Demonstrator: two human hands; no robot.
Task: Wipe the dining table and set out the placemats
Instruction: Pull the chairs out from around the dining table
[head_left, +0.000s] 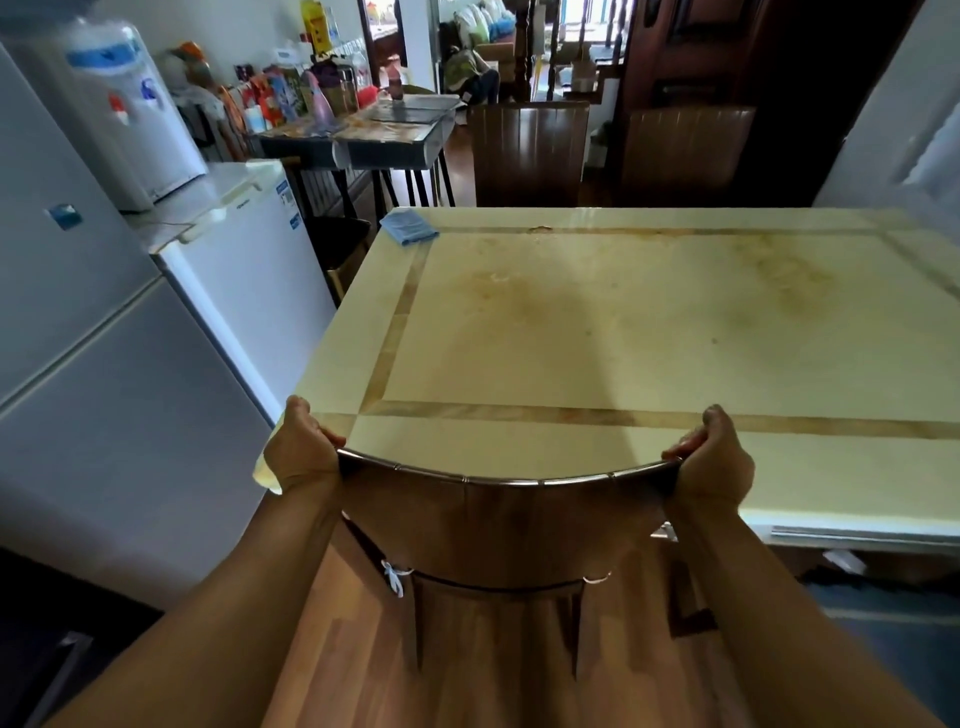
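Observation:
The cream dining table (623, 322) with brown inlay bands fills the middle of the view, its top bare apart from faint brownish stains. A folded blue cloth (409, 227) lies on its far left corner. A brown wooden chair (506, 525) stands at the near edge with its curved backrest toward me. My left hand (301, 452) grips the left end of the backrest's top rail, and my right hand (714, 460) grips the right end. No placemats are in view.
A white fridge (104, 389) and a small white freezer (249, 249) with a water dispenser (130, 114) stand close on the left. Two more brown chairs (530, 150) sit at the table's far side. A cluttered side table (363, 130) is behind.

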